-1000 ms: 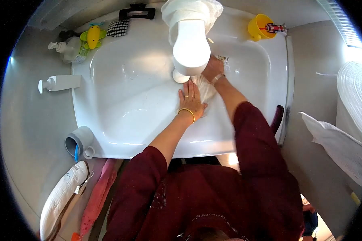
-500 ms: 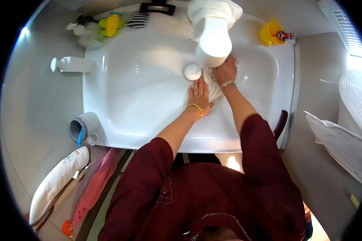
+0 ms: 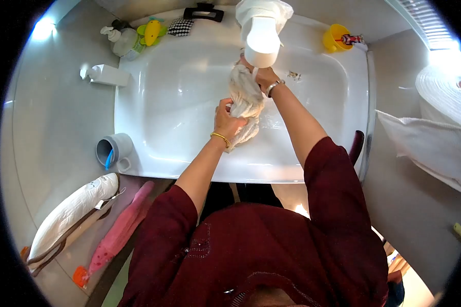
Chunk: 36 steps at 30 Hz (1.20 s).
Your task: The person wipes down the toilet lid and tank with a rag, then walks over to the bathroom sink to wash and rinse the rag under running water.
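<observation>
A wet, bunched white cloth (image 3: 247, 97) is stretched between my two hands over the white sink (image 3: 174, 130). My left hand (image 3: 226, 120) grips its lower part from the left side, thumb across the cloth. At its upper end my right hand (image 3: 264, 78) is closed on the cloth, just below the white faucet (image 3: 262, 47). The faucet hides some of my right fingers. Folds of the cloth hang past my left hand toward the near side of the basin.
Along the back rim are a pump bottle (image 3: 125, 43), a yellow-and-green toy (image 3: 151, 33), a black claw clip (image 3: 204, 13) and a yellow cup (image 3: 336, 38). A grey cup (image 3: 115, 148) sits at left. A paper roll (image 3: 440, 94) is at right.
Both hands have lifted the cloth from the basin floor and moved left. My left hand went from lying flat to gripping it. The round white drain cover is now hidden.
</observation>
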Tool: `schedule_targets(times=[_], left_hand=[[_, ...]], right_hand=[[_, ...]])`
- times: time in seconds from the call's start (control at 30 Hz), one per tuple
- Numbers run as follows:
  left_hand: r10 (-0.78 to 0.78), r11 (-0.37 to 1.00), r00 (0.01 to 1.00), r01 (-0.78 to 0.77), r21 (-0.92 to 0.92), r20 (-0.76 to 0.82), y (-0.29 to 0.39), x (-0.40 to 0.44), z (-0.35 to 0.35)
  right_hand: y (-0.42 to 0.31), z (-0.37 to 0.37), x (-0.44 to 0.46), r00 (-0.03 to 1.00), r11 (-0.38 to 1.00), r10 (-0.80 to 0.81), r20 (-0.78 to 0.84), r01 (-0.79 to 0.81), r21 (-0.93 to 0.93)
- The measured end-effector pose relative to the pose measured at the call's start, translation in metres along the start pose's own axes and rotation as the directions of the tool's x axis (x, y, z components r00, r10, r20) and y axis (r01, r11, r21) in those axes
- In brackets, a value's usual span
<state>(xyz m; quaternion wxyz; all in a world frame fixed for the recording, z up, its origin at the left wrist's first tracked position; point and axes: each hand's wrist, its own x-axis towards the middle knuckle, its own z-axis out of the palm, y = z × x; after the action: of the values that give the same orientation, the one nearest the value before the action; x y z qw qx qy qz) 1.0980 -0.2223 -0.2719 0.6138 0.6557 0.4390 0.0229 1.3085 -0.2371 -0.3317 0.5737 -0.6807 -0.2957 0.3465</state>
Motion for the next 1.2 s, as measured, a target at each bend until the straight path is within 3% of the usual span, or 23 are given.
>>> schedule_targets(times=[0.03, 0.1, 0.23, 0.33, 0.43, 0.47, 0.53, 0.57, 0.6, 0.67, 0.77, 0.8, 0.83, 0.87, 0.93, 0.97, 1.07, 1.1, 1.13, 1.17, 1.2], left_hand=[[0.011, 1.000, 1.000, -0.011, 0.001, -0.016, -0.004, 0.003, 0.002], [0.073, 0.997, 0.994, -0.071, 0.031, -0.078, -0.006, 0.001, 0.005], [0.076, 0.990, 0.993, -0.064, 0.126, -0.090, 0.019, -0.018, 0.005], [0.214, 0.958, 0.975, -0.197, 0.210, -0.059, 0.012, -0.020, 0.013], [0.404, 0.877, 0.912, -0.409, 0.252, 0.077, 0.004, -0.018, 0.032], [0.406, 0.831, 0.901, -0.433, 0.349, 0.152, 0.006, -0.016, 0.038], [0.378, 0.710, 0.875, -0.483, 0.513, 0.301, 0.009, -0.014, 0.052], [0.221, 0.614, 0.890, -0.444, 0.652, 0.398, 0.017, -0.017, 0.055], [0.175, 0.558, 0.885, -0.451, 0.696, 0.432, 0.017, -0.016, 0.059], [0.070, 0.430, 0.873, -0.462, 0.776, 0.482, 0.013, -0.012, 0.063], [0.020, 0.344, 0.843, -0.510, 0.788, 0.537, 0.006, -0.007, 0.068], [0.019, 0.322, 0.835, -0.525, 0.788, 0.549, 0.008, -0.003, 0.070], [0.039, 0.325, 0.852, -0.506, 0.799, 0.523, 0.009, 0.006, 0.074], [0.046, 0.334, 0.864, -0.486, 0.808, 0.501, 0.006, 0.008, 0.077], [0.052, 0.343, 0.872, -0.473, 0.812, 0.486, 0.001, 0.002, 0.081], [0.033, 0.390, 0.863, -0.475, 0.789, 0.504, 0.010, 0.001, 0.077], [-0.075, 0.316, 0.825, -0.513, 0.798, 0.560, 0.023, -0.003, 0.066], [0.047, 0.360, 0.850, -0.505, 0.785, 0.525, 0.006, 0.000, 0.075], [0.055, 0.381, 0.849, -0.504, 0.775, 0.525, 0.000, 0.003, 0.078], [0.068, 0.403, 0.852, -0.499, 0.767, 0.519, -0.001, 0.006, 0.079], [0.078, 0.425, 0.851, -0.499, 0.755, 0.519, -0.002, 0.004, 0.078]], right_hand=[[0.000, 0.000, 0.003, 0.994, 0.994, 0.104, -0.018, -0.103, 0.043], [-0.041, 0.004, -0.011, 0.992, 0.993, 0.076, -0.103, -0.085, -0.080], [-0.069, -0.009, -0.030, 0.911, 0.897, 0.412, -0.029, -0.400, 0.187], [-0.068, -0.016, -0.045, 0.902, 0.876, 0.421, -0.096, -0.377, 0.300], [-0.060, -0.034, -0.055, 0.862, 0.889, 0.445, -0.242, -0.393, 0.235], [-0.053, -0.044, -0.059, 0.915, 0.950, 0.298, -0.270, -0.312, -0.008], [-0.031, -0.067, -0.074, 0.978, 0.869, 0.005, -0.208, -0.107, -0.483], [-0.009, -0.068, -0.096, 0.994, 0.675, -0.101, -0.038, 0.040, -0.737], [0.005, -0.063, -0.126, 0.977, 0.406, -0.150, 0.154, 0.202, -0.891], [-0.012, -0.040, -0.180, 0.973, 0.493, -0.215, 0.082, 0.181, -0.851], [-0.001, -0.046, -0.159, 0.942, 0.342, -0.239, 0.236, 0.309, -0.888], [-0.013, -0.055, -0.124, 0.990, 0.293, -0.093, 0.101, 0.125, -0.948], [0.001, -0.055, -0.086, 0.972, 0.354, -0.190, -0.138, -0.063, -0.933], [0.002, -0.046, -0.071, 0.937, 0.357, -0.308, -0.165, -0.046, -0.933], [0.007, -0.041, -0.077, 0.888, 0.371, -0.390, -0.244, -0.090, -0.924], [0.002, -0.042, -0.080, 0.920, 0.376, -0.331, -0.212, -0.077, -0.923], [0.001, -0.055, -0.101, 0.988, 0.392, -0.135, -0.080, -0.021, -0.920], [0.011, -0.059, -0.102, 0.997, 0.409, -0.073, -0.031, 0.002, -0.913], [0.017, -0.058, -0.104, 1.000, 0.429, -0.005, 0.023, 0.023, -0.903], [0.023, -0.057, -0.072, 0.942, 0.193, -0.261, -0.211, -0.163, -0.968], [0.009, -0.058, -0.061, 0.907, 0.224, -0.396, -0.144, -0.057, -0.973]])
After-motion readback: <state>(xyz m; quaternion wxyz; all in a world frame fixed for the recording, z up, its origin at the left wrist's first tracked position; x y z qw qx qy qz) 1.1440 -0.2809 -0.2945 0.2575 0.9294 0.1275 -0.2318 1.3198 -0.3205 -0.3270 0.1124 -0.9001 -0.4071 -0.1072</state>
